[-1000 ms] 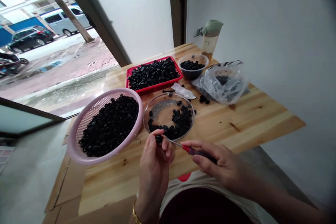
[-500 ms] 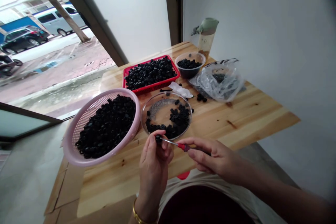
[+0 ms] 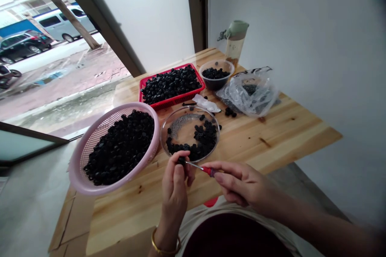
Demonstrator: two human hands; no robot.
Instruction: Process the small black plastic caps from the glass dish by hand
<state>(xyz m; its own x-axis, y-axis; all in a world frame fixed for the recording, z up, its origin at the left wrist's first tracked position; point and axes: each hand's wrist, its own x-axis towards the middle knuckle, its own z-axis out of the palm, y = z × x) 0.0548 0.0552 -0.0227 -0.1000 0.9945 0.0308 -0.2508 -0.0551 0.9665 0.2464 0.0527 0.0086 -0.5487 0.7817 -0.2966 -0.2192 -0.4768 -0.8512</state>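
Observation:
My left hand (image 3: 176, 188) pinches a small round black part (image 3: 181, 160) between thumb and fingers, close to the near rim of a clear round dish (image 3: 173, 122). In my right hand (image 3: 247, 182) is a screwdriver (image 3: 208, 170) with a red and purple handle. Its metal shaft points left, and the tip meets the black part, though the exact contact is hidden. Several small black round parts (image 3: 206, 136) lie along the right and near side of the dish, with thin clear or silvery bits at its far left.
A pink basket (image 3: 75, 168) of black parts stands at left. Behind the dish are a red tray (image 3: 169, 102) of black pieces, a plastic bowl (image 3: 215, 82), a jug (image 3: 235, 46) and a plastic bag (image 3: 256, 96). White crumpled paper (image 3: 206, 103) lies near the dish.
The black part is turned in my left fingers, and those fingers have shifted a little. The screwdriver stays against it. The whole view has moved slightly.

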